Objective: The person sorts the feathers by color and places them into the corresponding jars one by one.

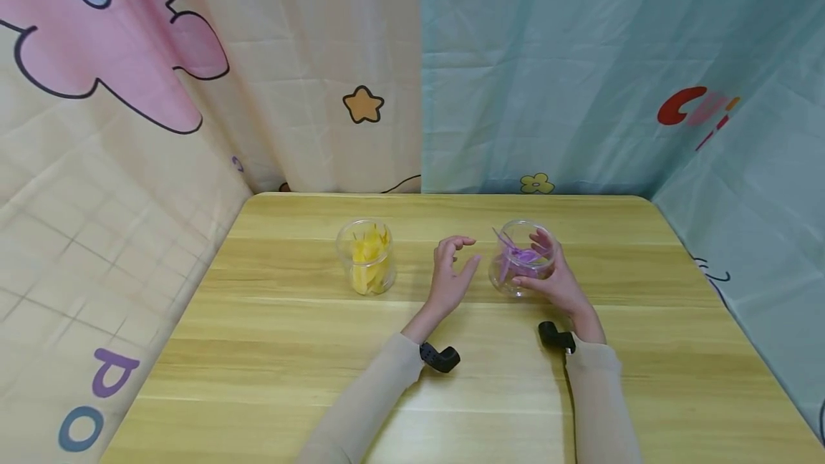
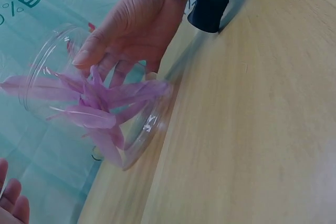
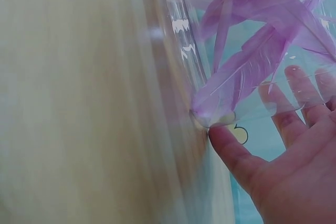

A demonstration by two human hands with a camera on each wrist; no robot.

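Observation:
My right hand [image 1: 557,281] grips a clear jar [image 1: 505,283] from its right side, thumb at the front and fingers curled round the back. Inside the jar stand purple feathers [image 1: 525,256], some poking above the rim. The right wrist view shows the thumb and fingers of that hand [image 3: 294,166] against the glass, close to the purple feathers [image 3: 252,66]. To the left of this jar, my left hand [image 1: 451,274] hovers with fingers loosely bent, holding nothing. Only its fingertips [image 2: 13,198] show in the left wrist view.
A second clear jar [image 1: 344,249] with yellow feathers [image 1: 370,256] stands on the wooden table [image 1: 290,349], left of my left hand. Printed curtains [image 1: 309,77] hang behind the table and along both sides. A black wrist camera [image 1: 440,358] is on each forearm.

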